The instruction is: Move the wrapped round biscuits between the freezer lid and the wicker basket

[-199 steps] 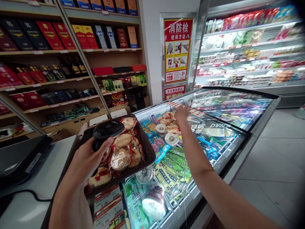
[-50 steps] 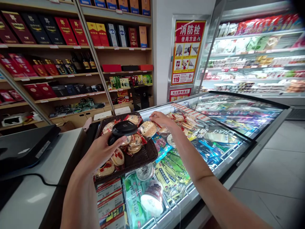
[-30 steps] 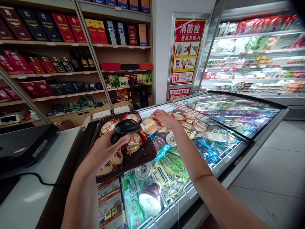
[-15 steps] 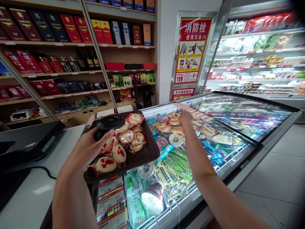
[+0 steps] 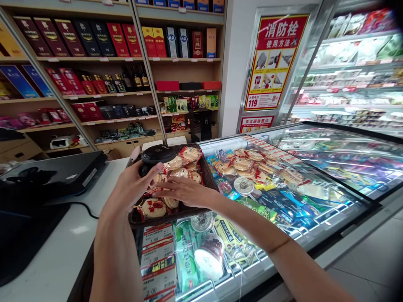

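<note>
A dark brown woven basket (image 5: 211,178) holds several round, pale cakes (image 5: 153,208) in clear wrappers with red print. My left hand (image 5: 136,181) is at the basket's left side, closed around the handle of a black handheld scanner (image 5: 158,154) whose rounded head lies over the cakes; its thumb points into the basket. Over the middle of the basket, my right hand (image 5: 185,191) reaches in from the right with fingers stretched apart, touching or just above the cakes. More wrapped cakes (image 5: 244,163) lie in a pile on the freezer's glass top.
Beneath the glass of the chest freezer (image 5: 346,233) are ice-cream packs and tubs. Price labels (image 5: 159,258) line its near left end. On the left, a white counter (image 5: 78,235) carries a black device (image 5: 63,174) with a cable. Shelves of boxes (image 5: 116,40) stand behind.
My right hand has moved left from the cake pile on the freezer to the basket. My left hand keeps its hold. The view has turned left.
</note>
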`<state>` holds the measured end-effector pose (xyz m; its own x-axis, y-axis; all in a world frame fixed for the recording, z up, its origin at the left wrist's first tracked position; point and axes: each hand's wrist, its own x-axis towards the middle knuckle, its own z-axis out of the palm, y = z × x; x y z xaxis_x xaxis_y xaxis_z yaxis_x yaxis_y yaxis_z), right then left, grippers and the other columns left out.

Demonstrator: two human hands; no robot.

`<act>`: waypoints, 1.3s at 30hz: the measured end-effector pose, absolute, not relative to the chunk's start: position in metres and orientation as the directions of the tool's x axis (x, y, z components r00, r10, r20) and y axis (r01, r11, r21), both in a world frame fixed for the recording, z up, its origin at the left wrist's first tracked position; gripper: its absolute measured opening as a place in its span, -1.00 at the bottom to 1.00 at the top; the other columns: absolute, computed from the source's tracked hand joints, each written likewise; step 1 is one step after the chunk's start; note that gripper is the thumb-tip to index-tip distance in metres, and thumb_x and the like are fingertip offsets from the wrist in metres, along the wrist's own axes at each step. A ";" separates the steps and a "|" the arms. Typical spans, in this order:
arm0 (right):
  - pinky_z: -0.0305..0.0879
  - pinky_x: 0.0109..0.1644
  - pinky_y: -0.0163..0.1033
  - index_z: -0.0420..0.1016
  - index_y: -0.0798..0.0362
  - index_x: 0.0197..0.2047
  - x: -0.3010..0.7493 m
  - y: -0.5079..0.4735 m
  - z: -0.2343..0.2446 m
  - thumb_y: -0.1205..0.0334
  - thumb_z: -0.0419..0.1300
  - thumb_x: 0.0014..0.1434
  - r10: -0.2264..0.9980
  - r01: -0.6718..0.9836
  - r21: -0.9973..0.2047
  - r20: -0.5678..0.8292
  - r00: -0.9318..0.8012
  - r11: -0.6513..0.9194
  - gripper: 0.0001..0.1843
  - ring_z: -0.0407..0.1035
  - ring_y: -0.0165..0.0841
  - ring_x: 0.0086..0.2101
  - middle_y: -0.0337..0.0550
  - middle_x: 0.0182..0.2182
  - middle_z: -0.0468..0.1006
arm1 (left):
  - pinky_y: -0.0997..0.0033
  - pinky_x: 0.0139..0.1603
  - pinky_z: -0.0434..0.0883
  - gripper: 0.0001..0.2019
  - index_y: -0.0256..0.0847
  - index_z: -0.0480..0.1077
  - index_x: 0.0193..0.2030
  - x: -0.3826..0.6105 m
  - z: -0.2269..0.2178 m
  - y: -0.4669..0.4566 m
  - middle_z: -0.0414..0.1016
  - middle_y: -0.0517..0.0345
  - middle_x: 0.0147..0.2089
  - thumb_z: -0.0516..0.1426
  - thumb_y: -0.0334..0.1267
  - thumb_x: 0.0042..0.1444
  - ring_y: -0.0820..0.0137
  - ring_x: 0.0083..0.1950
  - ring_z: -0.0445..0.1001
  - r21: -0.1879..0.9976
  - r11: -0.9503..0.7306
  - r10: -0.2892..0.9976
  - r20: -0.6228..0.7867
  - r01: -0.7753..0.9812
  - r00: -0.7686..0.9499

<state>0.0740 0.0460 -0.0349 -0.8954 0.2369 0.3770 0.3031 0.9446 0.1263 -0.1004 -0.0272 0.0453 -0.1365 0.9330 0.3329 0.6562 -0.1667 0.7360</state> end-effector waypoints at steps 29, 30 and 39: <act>0.41 -0.04 -0.20 0.43 0.05 -0.44 0.224 0.125 0.025 0.45 0.19 0.09 0.314 0.323 -0.183 0.850 -0.422 0.929 -0.86 0.53 -0.33 -0.12 -0.06 -0.13 0.63 | 0.50 -0.57 0.16 -0.57 -0.15 0.26 -0.42 -0.076 0.025 -0.002 0.33 0.29 -0.60 0.22 0.18 0.04 0.50 -0.59 0.22 0.837 -0.313 0.947 0.310 0.448 0.084; 0.41 -0.02 -0.20 0.44 0.05 -0.44 0.226 0.127 0.024 0.46 0.19 0.08 0.333 0.336 -0.197 0.845 -0.418 0.921 -0.86 0.53 -0.32 -0.12 -0.07 -0.11 0.63 | 0.50 -0.57 0.17 -0.57 -0.15 0.27 -0.41 -0.078 0.024 0.000 0.34 0.28 -0.60 0.22 0.18 0.04 0.50 -0.58 0.22 0.838 -0.309 0.949 0.304 0.450 0.086; 0.33 0.09 -0.17 0.59 0.18 -0.17 0.237 0.159 -0.007 0.63 0.07 0.12 0.881 0.951 -0.204 0.458 -0.116 0.232 -0.66 0.49 -0.16 -0.01 0.15 -0.08 0.61 | 0.51 -0.62 0.12 -0.41 -0.17 0.33 -0.39 -0.088 0.025 -0.003 0.35 0.26 -0.58 0.19 0.40 -0.06 0.49 -0.58 0.21 0.852 -0.313 0.934 0.357 0.419 -0.027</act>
<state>0.2366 0.1594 -0.0071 -0.1164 0.8812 0.4582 0.9511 0.2318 -0.2041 -0.0875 -0.0034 0.0250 -0.0271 0.9338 0.3567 0.4193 -0.3133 0.8521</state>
